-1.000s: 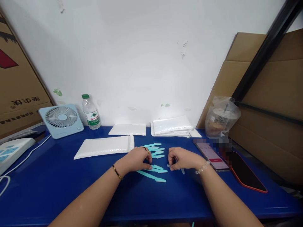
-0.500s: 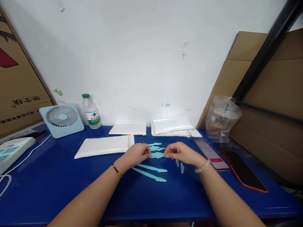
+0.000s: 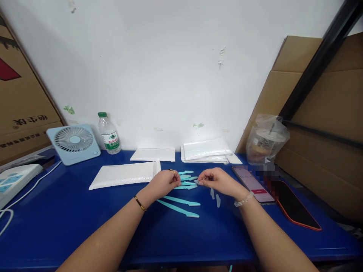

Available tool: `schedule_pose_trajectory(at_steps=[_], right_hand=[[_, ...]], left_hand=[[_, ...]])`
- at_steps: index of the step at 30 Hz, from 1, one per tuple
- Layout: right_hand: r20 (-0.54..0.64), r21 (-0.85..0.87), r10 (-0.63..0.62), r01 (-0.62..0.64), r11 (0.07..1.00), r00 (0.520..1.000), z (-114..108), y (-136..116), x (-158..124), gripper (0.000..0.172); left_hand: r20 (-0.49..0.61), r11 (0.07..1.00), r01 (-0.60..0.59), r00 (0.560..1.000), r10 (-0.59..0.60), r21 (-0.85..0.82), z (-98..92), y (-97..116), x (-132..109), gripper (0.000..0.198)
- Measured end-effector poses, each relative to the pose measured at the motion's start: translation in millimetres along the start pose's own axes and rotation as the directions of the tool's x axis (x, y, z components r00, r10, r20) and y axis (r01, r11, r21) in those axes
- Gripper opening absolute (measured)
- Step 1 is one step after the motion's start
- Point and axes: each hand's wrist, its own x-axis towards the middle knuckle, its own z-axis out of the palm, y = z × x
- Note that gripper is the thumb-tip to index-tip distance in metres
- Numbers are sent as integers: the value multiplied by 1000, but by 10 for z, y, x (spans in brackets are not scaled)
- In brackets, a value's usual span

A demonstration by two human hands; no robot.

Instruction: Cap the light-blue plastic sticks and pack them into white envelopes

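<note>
Several teal eyebrow razors lie on the blue table in front of me. My left hand point(image 3: 167, 182) is closed in a pinch on the handle of one eyebrow razor point(image 3: 185, 183), whose blade end points right. Facing it, my right hand point(image 3: 214, 181) pinches a small clear blade cap point(image 3: 196, 181) at the razor's tip; whether the two touch I cannot tell. Two loose clear caps point(image 3: 218, 201) lie below my right hand. Nearer to me are two eyebrow razors point(image 3: 181, 210), side by side, their handle ends partly behind my left wrist.
A white padded mailer point(image 3: 124, 175) lies to the left, with a stack of mailers point(image 3: 207, 150) by the wall. A fan point(image 3: 74, 143) and a water bottle point(image 3: 110, 136) stand back left. Two phones point(image 3: 253, 185) and a bagged drink cup point(image 3: 265, 143) are at right.
My right hand has drawn the clear cap slightly up against the razor's blade end. Both hands otherwise stay nearly in place.
</note>
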Motion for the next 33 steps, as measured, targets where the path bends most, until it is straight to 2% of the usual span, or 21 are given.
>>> schedule_pose_trajectory(at_steps=[5, 11, 14, 16, 17, 19, 21, 23, 25, 28, 31, 33], right_hand=[[9, -8, -8, 8, 1000, 1000, 20, -30, -4, 25], [-19, -3, -31, 31, 1000, 999, 189, -31, 65, 20], [-23, -46, -45, 44, 998, 999, 92, 33, 36, 18], [8, -113, -55, 55, 992, 998, -36, 100, -11, 15], [47, -150, -49, 56, 987, 998, -100, 137, -35, 14], [139, -217, -7, 37, 975, 990, -189, 204, -67, 14], [201, -260, 39, 15, 966, 979, -208, 251, -69, 14], [223, -273, 56, 7, 962, 973, -170, 269, -45, 12], [222, -273, 52, 10, 962, 974, -115, 266, -17, 12], [215, -257, 70, -12, 966, 974, -68, 254, -1, 11], [215, -216, 118, -71, 974, 969, -88, 268, -19, 15], [195, -248, 148, -97, 964, 969, -116, 287, -33, 18]], left_hand=[[0, 999, 18, 1000, -18, -31, -16, -7, -6, 23], [-7, 999, -39, 999, 39, 6, 111, 26, 50, 19], [-86, 993, -46, 995, 55, 104, 123, 28, 60, 15], [-102, 987, -70, 991, 85, 143, 90, 32, 34, 21], [-70, 984, -99, 991, 111, 148, 68, 38, 13, 26], [63, 974, -172, 984, 164, 147, 35, 55, -35, 32], [179, 962, -226, 964, 198, 153, 32, 77, -72, 28], [221, 954, -246, 953, 206, 170, 57, 95, -85, 18], [216, 955, -236, 957, 195, 181, 91, 102, -75, 12], [172, 968, -158, 977, 125, 195, 116, 76, -40, 11], [93, 974, -88, 993, 70, 209, 103, 16, -8, 10], [65, 977, -72, 996, 60, 200, 87, -16, 3, 11]])
